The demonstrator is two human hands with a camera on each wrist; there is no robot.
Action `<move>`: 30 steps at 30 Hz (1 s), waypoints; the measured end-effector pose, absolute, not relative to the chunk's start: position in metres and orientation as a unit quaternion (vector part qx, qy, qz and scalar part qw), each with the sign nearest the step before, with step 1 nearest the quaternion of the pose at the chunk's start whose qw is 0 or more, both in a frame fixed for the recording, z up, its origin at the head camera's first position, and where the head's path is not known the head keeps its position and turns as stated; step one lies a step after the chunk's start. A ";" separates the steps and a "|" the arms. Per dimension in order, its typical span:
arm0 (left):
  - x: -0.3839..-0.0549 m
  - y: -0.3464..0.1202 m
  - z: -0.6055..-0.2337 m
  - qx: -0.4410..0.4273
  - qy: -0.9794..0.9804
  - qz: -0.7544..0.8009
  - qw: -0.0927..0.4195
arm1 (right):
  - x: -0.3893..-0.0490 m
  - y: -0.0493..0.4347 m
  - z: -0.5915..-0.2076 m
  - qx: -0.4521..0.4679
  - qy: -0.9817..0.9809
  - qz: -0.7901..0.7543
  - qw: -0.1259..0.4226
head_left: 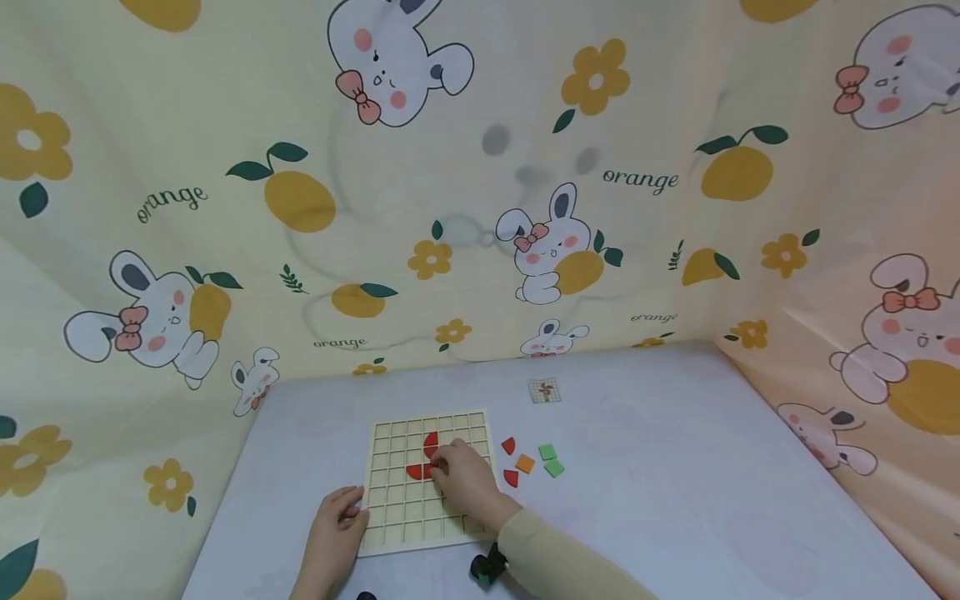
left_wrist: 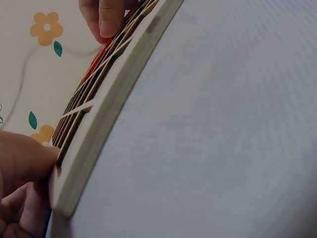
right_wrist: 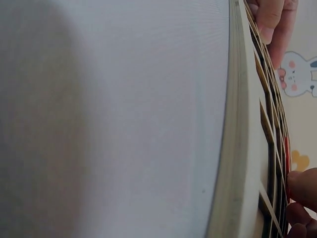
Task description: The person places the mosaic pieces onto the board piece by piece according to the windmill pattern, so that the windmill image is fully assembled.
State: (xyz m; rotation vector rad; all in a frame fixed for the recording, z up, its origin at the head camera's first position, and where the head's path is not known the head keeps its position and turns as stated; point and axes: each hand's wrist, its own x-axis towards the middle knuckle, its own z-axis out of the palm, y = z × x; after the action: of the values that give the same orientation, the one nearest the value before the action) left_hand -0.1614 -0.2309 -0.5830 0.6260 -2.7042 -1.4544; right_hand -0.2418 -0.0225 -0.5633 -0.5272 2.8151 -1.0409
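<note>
A cream grid board point(head_left: 390, 521) lies on the table, with red quarter-circle tiles point(head_left: 431, 444) set in its middle squares. My left hand point(head_left: 336, 533) holds the board's left edge; in the left wrist view its thumb point(left_wrist: 27, 158) lies over the rim with other fingers curled below. Over the board's middle, my right hand point(head_left: 468, 483) pinches a red quarter-circle tile point(head_left: 428, 471) at its fingertips, down at the grid. Those fingertips partly cover the tile. Seen from the right wrist, the right hand point(right_wrist: 304, 198) is at the grid beside a strip of red.
Right of the board lie two loose red tiles point(head_left: 511, 478), an orange square point(head_left: 525, 463) and two green squares point(head_left: 554, 468). A small pattern card point(head_left: 544, 391) lies further back. A black object point(head_left: 487, 567) is by the right wrist. Printed cloth point(head_left: 450, 167) hangs behind.
</note>
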 end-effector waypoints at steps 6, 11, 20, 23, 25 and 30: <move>-0.162 -0.229 -0.582 0.200 -0.862 -0.466 0.004 | -0.241 -0.021 -0.560 -0.172 0.918 -0.355 0.047; -0.163 -0.228 -0.581 0.202 -0.861 -0.468 0.000 | -0.241 -0.021 -0.561 -0.172 0.918 -0.353 0.051; -0.162 -0.228 -0.583 0.196 -0.861 -0.469 -0.002 | -0.242 -0.007 -0.559 -0.170 0.902 -0.391 0.066; -0.162 -0.228 -0.583 0.200 -0.862 -0.466 0.000 | -0.243 0.003 -0.552 -0.176 0.896 -0.403 0.054; -0.162 -0.229 -0.583 0.198 -0.863 -0.464 0.002 | -0.244 0.010 -0.547 -0.177 0.894 -0.409 0.052; -0.161 -0.231 -0.583 0.192 -0.864 -0.465 0.002 | -0.247 0.030 -0.544 -0.170 0.891 -0.418 0.048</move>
State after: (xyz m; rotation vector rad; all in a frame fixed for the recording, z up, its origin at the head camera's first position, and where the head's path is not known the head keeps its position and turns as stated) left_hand -0.1611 -0.2312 -0.5825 0.6011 -2.7130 -1.4587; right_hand -0.2475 0.0301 -0.5435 -0.5194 2.7163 -1.2735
